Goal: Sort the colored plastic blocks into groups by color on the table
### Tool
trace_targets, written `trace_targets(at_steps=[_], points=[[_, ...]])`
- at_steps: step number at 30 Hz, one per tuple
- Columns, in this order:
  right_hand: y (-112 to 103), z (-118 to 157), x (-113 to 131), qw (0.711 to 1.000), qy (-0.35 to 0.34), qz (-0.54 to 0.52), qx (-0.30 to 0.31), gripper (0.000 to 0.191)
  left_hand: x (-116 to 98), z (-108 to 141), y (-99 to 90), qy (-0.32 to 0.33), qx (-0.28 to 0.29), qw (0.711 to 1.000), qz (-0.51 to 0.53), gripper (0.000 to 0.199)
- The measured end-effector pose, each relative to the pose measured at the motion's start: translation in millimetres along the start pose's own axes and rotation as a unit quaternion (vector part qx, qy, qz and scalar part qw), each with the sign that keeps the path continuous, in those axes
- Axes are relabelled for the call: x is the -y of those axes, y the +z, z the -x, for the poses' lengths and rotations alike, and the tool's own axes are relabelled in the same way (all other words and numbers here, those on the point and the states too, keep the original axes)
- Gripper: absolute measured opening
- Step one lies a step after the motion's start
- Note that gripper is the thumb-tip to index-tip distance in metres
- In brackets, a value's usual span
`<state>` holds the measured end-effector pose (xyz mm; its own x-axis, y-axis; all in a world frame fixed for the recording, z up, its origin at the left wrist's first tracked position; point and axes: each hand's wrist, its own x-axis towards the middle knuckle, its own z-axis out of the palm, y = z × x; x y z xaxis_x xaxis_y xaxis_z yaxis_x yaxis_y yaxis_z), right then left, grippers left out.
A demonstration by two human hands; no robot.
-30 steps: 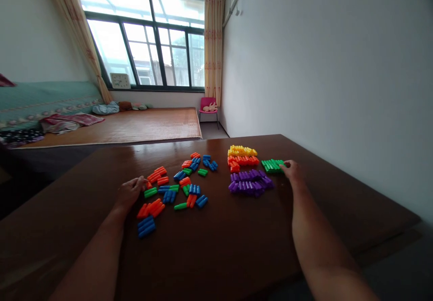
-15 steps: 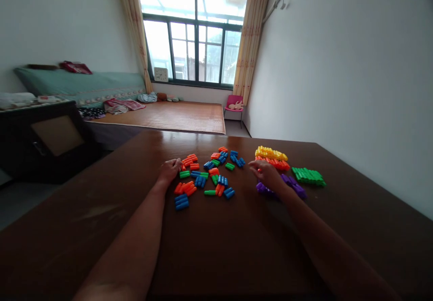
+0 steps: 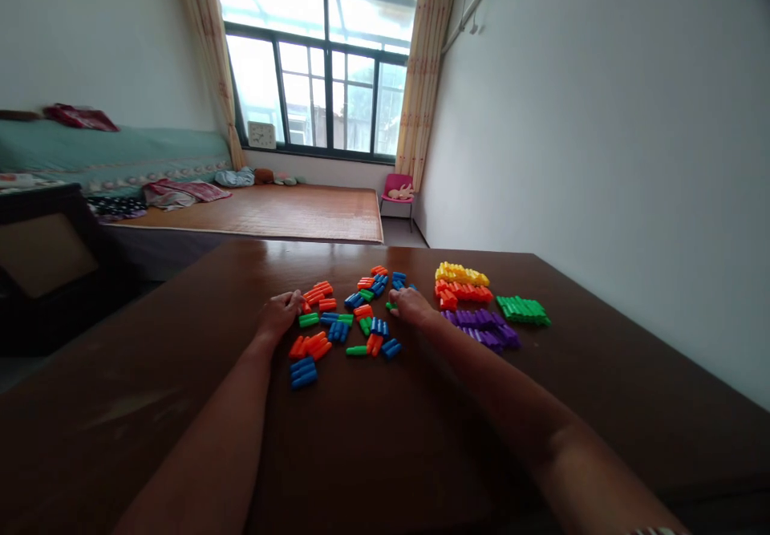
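Note:
Mixed orange, blue and green plastic pieces lie scattered over the middle of the brown table (image 3: 180, 407). My left hand (image 3: 282, 313) rests at their left edge, its fingertips against some orange pieces (image 3: 318, 292); whether it grips one is hidden. My right hand (image 3: 410, 306) is at the right side of the scatter, its fingers closed round a green piece (image 3: 391, 307). To the right, rows by colour lie side by side: yellow (image 3: 462, 273), orange (image 3: 464, 291), purple (image 3: 481, 326) and green (image 3: 522, 310). Three joined blue pieces (image 3: 303, 373) lie nearest me.
Beyond the table is a low bed (image 3: 289, 210) with folded cloths (image 3: 184, 193). A pink chair (image 3: 398, 184) is by the window (image 3: 325, 102). A dark cabinet (image 3: 54, 238) stands at the left, and a white wall (image 3: 589, 142) at the right.
My right hand has moved left from beside the coloured rows to the green piece among the scattered ones. My left hand remains by the orange pieces. The whole view has shifted slightly.

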<state>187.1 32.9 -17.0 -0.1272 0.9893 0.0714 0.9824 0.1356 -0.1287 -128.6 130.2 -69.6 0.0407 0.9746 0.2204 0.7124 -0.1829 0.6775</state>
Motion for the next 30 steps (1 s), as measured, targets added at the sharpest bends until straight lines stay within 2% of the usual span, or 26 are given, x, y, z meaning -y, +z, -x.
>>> trace_targets(at_steps=[3,6,9,11,14,16,20,24,27,30], points=[[-10.3,9.6,-16.4,0.999,-0.015,-0.037,-0.002,0.022,0.2,0.7,-0.5,0.001,-0.001,1.0,0.014,0.051],[-33.8,18.2,-65.2,0.996,-0.002,-0.086,-0.038,0.025,-0.8,1.9,-2.1,0.003,0.001,1.0,0.012,0.051],[-60.1,35.9,-137.5,0.979,0.117,-0.121,-0.119,0.027,-3.6,2.2,-4.4,0.0,0.001,1.0,0.003,0.052],[-71.8,54.0,-181.3,0.964,0.185,-0.103,-0.158,0.027,-5.4,1.7,-5.5,-0.007,-0.001,1.0,-0.004,0.051],[-75.8,80.0,-220.1,0.955,0.222,-0.08,-0.181,0.032,-6.4,0.5,-6.3,-0.014,0.0,1.0,-0.01,0.05],[-70.8,90.4,-228.4,0.952,0.233,-0.072,-0.184,0.036,-5.8,0.3,-6.3,-0.01,0.002,1.0,-0.008,0.051],[-52.0,99.3,-227.9,0.949,0.251,-0.059,-0.184,0.035,-3.6,1.2,-5.7,-0.003,0.001,1.0,-0.005,0.052],[-38.3,108.9,-231.6,0.945,0.27,-0.043,-0.181,0.023,-0.7,0.0,-4.1,-0.002,0.0,1.0,-0.005,0.051],[-41.1,108.0,-239.0,0.945,0.27,-0.024,-0.182,0.019,0.2,-0.7,-3.0,-0.003,0.0,1.0,-0.008,0.051],[-52.1,85.0,-234.7,0.954,0.249,-0.003,-0.166,0.022,-1.1,1.0,-2.3,-0.001,0.0,1.0,-0.003,0.05]])
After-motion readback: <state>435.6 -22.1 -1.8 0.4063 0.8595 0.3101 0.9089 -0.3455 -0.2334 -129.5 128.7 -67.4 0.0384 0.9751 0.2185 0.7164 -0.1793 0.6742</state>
